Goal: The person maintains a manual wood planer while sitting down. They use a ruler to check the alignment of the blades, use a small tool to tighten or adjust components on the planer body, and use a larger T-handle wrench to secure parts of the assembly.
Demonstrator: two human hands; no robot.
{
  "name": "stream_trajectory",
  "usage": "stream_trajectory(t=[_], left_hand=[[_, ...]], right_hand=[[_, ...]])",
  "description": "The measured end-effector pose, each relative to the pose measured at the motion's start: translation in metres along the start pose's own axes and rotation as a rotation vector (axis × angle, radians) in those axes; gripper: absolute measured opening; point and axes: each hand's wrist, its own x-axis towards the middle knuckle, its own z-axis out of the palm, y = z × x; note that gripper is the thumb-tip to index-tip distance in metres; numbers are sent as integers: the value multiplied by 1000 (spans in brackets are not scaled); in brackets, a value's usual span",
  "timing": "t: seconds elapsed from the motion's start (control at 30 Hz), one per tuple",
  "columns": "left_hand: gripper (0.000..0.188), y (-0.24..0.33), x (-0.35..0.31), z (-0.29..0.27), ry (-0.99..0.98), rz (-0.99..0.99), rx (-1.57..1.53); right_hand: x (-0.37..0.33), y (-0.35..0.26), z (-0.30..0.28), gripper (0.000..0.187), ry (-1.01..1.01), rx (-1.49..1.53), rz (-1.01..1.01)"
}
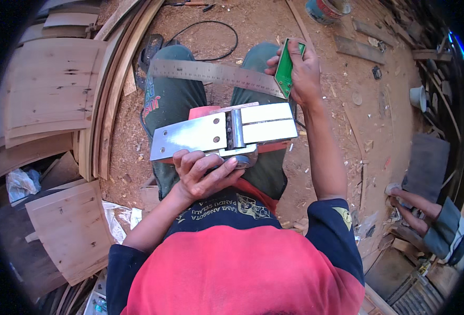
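Note:
An electric hand planer [190, 137] lies sole up across my lap, its shiny metal base facing me and the cutter drum [236, 128] showing in the middle. My left hand [203, 172] is closed round its near side, fingers by a round dark knob [240, 161]. Beyond the planer, my right hand [303, 73] grips a try square by its green handle [285, 71]. The square's steel ruler blade [216, 73] stretches left over my knees, apart from the planer's sole.
Wooden boards [53, 84] and long planks [121, 79] are stacked at left. A black cable [234, 37] curls on the shavings-strewn floor. A paint bucket [326, 10] stands far right, a white pail [418, 98] nearer. Another person's legs [418, 210] show at the right edge.

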Motion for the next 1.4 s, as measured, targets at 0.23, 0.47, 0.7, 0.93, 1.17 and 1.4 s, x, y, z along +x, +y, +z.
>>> stream_trajectory(t=[0.23,0.47,0.7,0.93,1.17,1.4], left_hand=[[53,1,1,0,21,-21,1],[50,0,-1,3,36,-20,-13],[46,1,-1,-2,23,-35,-14],[46,1,-3,-1,29,-45,-12],[46,0,-4,0,41,-41,-24],[47,0,-5,0,34,-35,-17]], right_hand=[[15,-6,-14,39,158,-657,-269],[-27,-70,15,24,-467,-1149,-671],[-61,-80,72,25,-1215,-1210,-535],[-51,-79,81,23,-1387,-1294,-527],[-52,-76,79,24,-1392,-1293,-570],[-55,-68,71,21,-1325,-1251,-647]])
